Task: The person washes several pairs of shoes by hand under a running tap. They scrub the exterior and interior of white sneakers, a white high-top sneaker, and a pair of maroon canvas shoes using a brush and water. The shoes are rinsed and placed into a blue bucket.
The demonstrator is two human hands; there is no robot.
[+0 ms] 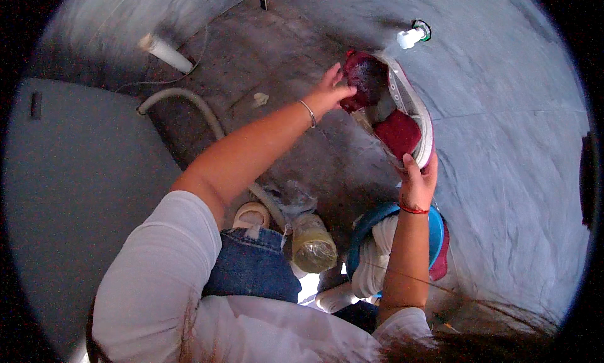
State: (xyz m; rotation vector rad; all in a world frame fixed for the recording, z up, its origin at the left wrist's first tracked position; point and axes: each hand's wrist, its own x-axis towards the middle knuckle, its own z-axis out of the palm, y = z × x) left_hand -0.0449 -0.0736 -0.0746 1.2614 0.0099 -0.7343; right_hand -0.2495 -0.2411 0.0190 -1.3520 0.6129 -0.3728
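A dark red canvas shoe (398,131) with a white edge strip and eyelets is held up in front of me, its opening facing me. My right hand (420,176) grips its near end, thumb on the rim and the other fingers mostly hidden beneath. At the far left side, my left hand (332,91) has its thumb on the dark red fabric, with the fingers spread along that edge. The shoe's inside looks dark and perhaps wet at the far end. Just beyond it, a white tap (410,37) sticks out of the wall.
Under my right forearm stands a blue tub (439,235) holding whitish shoes (370,268). A clear plastic container (314,249) sits near my feet. A hose (186,93) curves over the dark floor, near a white pipe (167,53). Grey marbled wall (500,150) rises at right.
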